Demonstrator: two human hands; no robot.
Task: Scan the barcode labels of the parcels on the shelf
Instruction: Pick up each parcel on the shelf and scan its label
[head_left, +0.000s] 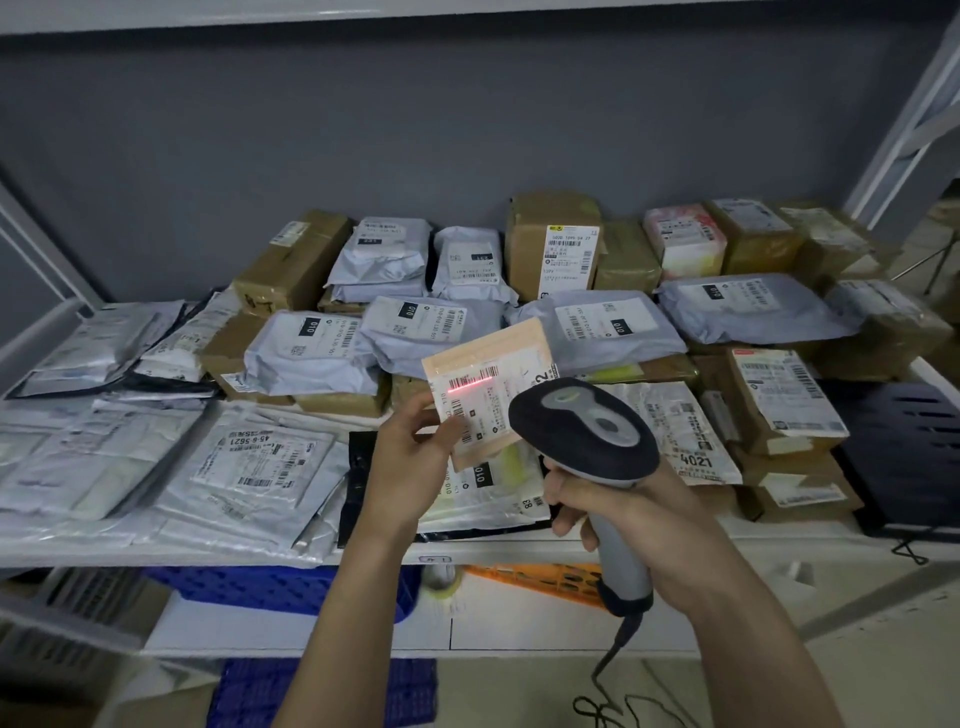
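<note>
Beige and flat, the envelope parcel (488, 384) stood tilted above the shelf (519, 545), pinched at its seven o'clock corner by our left hand (410, 457). At four o'clock our right hand (618, 514) gripped the scanner (587, 431), its red line crossing the barcode label (478, 387).
</note>
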